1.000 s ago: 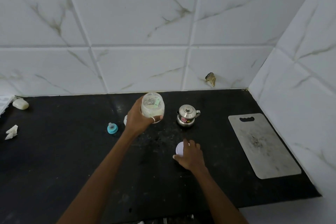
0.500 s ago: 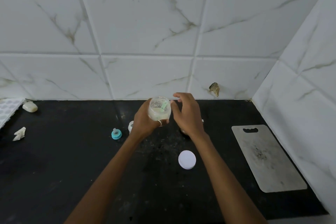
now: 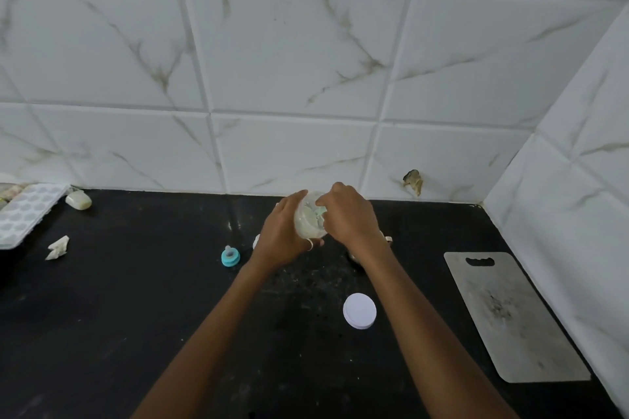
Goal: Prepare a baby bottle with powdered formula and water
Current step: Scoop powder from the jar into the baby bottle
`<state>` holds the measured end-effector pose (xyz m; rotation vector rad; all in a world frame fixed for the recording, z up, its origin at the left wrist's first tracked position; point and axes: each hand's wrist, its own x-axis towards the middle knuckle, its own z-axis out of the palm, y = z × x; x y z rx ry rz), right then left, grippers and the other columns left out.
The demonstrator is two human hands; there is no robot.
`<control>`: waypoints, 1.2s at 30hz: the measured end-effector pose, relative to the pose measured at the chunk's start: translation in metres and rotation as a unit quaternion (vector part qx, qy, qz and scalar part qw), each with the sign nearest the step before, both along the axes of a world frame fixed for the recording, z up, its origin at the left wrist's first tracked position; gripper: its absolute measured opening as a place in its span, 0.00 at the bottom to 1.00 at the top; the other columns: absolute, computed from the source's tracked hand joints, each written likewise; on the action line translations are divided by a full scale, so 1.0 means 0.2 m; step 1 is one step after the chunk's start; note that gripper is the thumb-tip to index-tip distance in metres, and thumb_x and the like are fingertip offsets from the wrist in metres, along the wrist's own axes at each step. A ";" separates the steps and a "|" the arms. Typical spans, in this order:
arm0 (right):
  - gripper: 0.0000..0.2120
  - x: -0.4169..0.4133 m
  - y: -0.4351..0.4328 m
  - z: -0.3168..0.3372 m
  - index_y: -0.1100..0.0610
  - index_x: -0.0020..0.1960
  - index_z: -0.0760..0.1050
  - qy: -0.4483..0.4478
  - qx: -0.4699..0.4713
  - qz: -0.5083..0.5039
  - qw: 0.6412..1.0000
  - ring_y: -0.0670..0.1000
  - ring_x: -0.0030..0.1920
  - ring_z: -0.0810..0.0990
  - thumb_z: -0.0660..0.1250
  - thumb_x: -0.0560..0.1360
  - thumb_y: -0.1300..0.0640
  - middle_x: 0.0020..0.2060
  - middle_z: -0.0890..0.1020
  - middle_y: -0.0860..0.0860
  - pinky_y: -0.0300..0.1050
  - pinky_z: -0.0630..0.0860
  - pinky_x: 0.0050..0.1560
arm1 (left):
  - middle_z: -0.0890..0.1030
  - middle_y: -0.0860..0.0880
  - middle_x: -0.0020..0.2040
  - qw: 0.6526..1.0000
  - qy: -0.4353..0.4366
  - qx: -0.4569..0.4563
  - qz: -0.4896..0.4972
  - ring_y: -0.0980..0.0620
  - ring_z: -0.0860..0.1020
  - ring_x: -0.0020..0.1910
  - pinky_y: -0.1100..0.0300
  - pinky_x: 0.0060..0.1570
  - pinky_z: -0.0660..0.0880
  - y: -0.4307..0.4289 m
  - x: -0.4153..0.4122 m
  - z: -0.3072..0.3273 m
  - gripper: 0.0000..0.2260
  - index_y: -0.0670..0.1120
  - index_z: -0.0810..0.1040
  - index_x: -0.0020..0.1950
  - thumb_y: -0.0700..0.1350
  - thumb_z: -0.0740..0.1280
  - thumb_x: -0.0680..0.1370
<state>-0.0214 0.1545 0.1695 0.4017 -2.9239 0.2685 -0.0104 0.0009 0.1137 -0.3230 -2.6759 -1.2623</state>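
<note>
Left hand (image 3: 282, 238): wrapped around the clear jar (image 3: 308, 224), holding it tilted above the black counter (image 3: 136, 299), near the back wall.
Jar contents: pale powder, with a green scoop (image 3: 320, 213) at the mouth.
Right hand (image 3: 350, 218): fingers curled down into the jar mouth at the scoop; I cannot tell whether they actually pinch it.
White lid (image 3: 359, 310): flat on the counter, below the hands.
Teal teat ring (image 3: 230, 256): on the counter, left of the left wrist.
Cutting board (image 3: 510, 316): far right.

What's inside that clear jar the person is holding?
Pale powder and a light green scoop show inside the jar. The right hand at its mouth covers the rest.
</note>
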 end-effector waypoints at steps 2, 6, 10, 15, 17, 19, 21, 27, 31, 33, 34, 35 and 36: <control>0.15 0.00 -0.01 -0.01 0.53 0.66 0.81 0.000 0.013 -0.007 1.000 0.55 0.54 0.78 0.68 0.80 0.60 0.55 0.78 0.54 0.47 0.76 0.46 | 0.72 0.48 0.74 1.000 0.003 -0.016 -0.003 0.48 0.72 0.70 0.54 0.67 0.71 -0.01 0.01 0.00 0.48 0.46 0.63 0.78 0.48 0.84 0.64; 0.10 0.02 -0.02 -0.03 0.56 0.57 0.83 0.011 0.027 -0.018 0.999 0.53 0.48 0.77 0.67 0.79 0.63 0.50 0.76 0.53 0.45 0.74 0.41 | 0.72 0.47 0.73 1.000 0.009 -0.024 -0.011 0.47 0.72 0.70 0.51 0.67 0.72 -0.02 0.02 -0.01 0.48 0.46 0.63 0.78 0.49 0.84 0.64; 0.07 0.05 -0.02 -0.05 0.58 0.52 0.81 0.062 0.012 -0.005 0.998 0.52 0.47 0.75 0.70 0.75 0.66 0.52 0.76 0.54 0.45 0.76 0.39 | 0.72 0.47 0.73 1.000 0.024 -0.014 -0.003 0.47 0.72 0.70 0.56 0.66 0.70 -0.04 0.02 -0.03 0.47 0.46 0.63 0.78 0.48 0.83 0.64; 0.10 0.12 0.03 -0.07 0.59 0.52 0.81 0.142 -0.033 0.035 0.989 0.53 0.43 0.81 0.74 0.73 0.67 0.48 0.82 0.54 0.40 0.73 0.34 | 0.72 0.48 0.74 0.998 0.062 -0.015 0.020 0.48 0.71 0.71 0.60 0.64 0.66 -0.07 0.02 -0.05 0.46 0.45 0.64 0.78 0.47 0.83 0.64; 0.13 0.14 0.03 -0.08 0.59 0.53 0.82 0.154 -0.038 0.047 0.986 0.53 0.41 0.83 0.77 0.70 0.67 0.45 0.84 0.54 0.40 0.73 0.33 | 0.72 0.47 0.74 0.996 0.087 -0.019 0.020 0.48 0.70 0.71 0.59 0.64 0.68 -0.07 0.02 -0.06 0.46 0.44 0.65 0.78 0.47 0.83 0.65; 0.15 0.14 0.03 -0.09 0.59 0.54 0.84 0.161 -0.041 0.051 0.985 0.54 0.43 0.84 0.80 0.69 0.65 0.46 0.85 0.54 0.42 0.80 0.34 | 0.71 0.47 0.75 0.992 0.120 -0.019 0.018 0.48 0.70 0.72 0.54 0.68 0.70 -0.07 0.03 -0.07 0.44 0.43 0.65 0.77 0.47 0.83 0.66; 0.13 0.15 0.02 -0.10 0.58 0.52 0.85 0.166 -0.038 0.058 0.984 0.54 0.45 0.84 0.80 0.69 0.64 0.45 0.86 0.54 0.45 0.83 0.34 | 0.70 0.46 0.75 0.987 0.155 -0.021 0.019 0.48 0.68 0.74 0.45 0.74 0.66 -0.06 0.04 -0.09 0.43 0.43 0.65 0.77 0.48 0.82 0.68; 0.08 0.17 -0.03 -0.11 0.56 0.44 0.85 0.162 -0.004 0.042 0.986 0.52 0.38 0.79 0.79 0.66 0.64 0.36 0.84 0.50 0.45 0.76 0.25 | 0.69 0.47 0.77 0.982 0.185 -0.021 0.016 0.49 0.67 0.76 0.54 0.80 0.54 -0.06 0.06 -0.10 0.42 0.43 0.65 0.78 0.45 0.81 0.69; 0.09 0.18 -0.06 -0.07 0.54 0.40 0.85 0.146 0.018 0.024 0.989 0.51 0.31 0.78 0.82 0.63 0.61 0.31 0.81 0.50 0.40 0.68 0.23 | 0.69 0.46 0.77 0.980 0.197 -0.022 0.011 0.50 0.66 0.76 0.60 0.79 0.51 -0.06 0.06 -0.10 0.41 0.42 0.65 0.78 0.45 0.80 0.70; 0.07 0.18 -0.07 -0.07 0.54 0.42 0.86 0.138 0.019 0.018 0.990 0.52 0.30 0.80 0.81 0.66 0.59 0.31 0.82 0.51 0.40 0.67 0.26 | 0.69 0.46 0.77 0.979 0.204 -0.020 0.010 0.52 0.65 0.76 0.60 0.79 0.52 -0.05 0.07 -0.09 0.40 0.43 0.65 0.78 0.45 0.80 0.70; 0.05 0.19 -0.08 -0.06 0.54 0.45 0.87 0.131 0.010 0.016 0.991 0.52 0.32 0.82 0.79 0.69 0.58 0.33 0.84 0.52 0.41 0.71 0.28 | 0.69 0.46 0.77 0.979 0.205 -0.019 0.009 0.54 0.65 0.77 0.58 0.79 0.53 -0.05 0.07 -0.09 0.40 0.43 0.65 0.78 0.45 0.80 0.70; 0.06 0.19 -0.08 -0.06 0.55 0.48 0.87 0.122 -0.007 0.014 0.992 0.54 0.36 0.83 0.77 0.72 0.57 0.37 0.85 0.53 0.44 0.77 0.32 | 0.69 0.47 0.77 0.979 0.205 -0.019 0.009 0.55 0.64 0.77 0.55 0.80 0.54 -0.05 0.06 -0.10 0.40 0.43 0.65 0.78 0.45 0.80 0.70; 0.06 0.19 -0.08 -0.06 0.55 0.51 0.87 0.106 -0.024 0.014 0.994 0.55 0.39 0.84 0.75 0.74 0.56 0.40 0.86 0.53 0.47 0.81 0.36 | 0.69 0.47 0.77 0.979 0.205 -0.020 0.010 0.55 0.64 0.77 0.50 0.80 0.56 -0.05 0.06 -0.10 0.40 0.43 0.65 0.78 0.45 0.80 0.70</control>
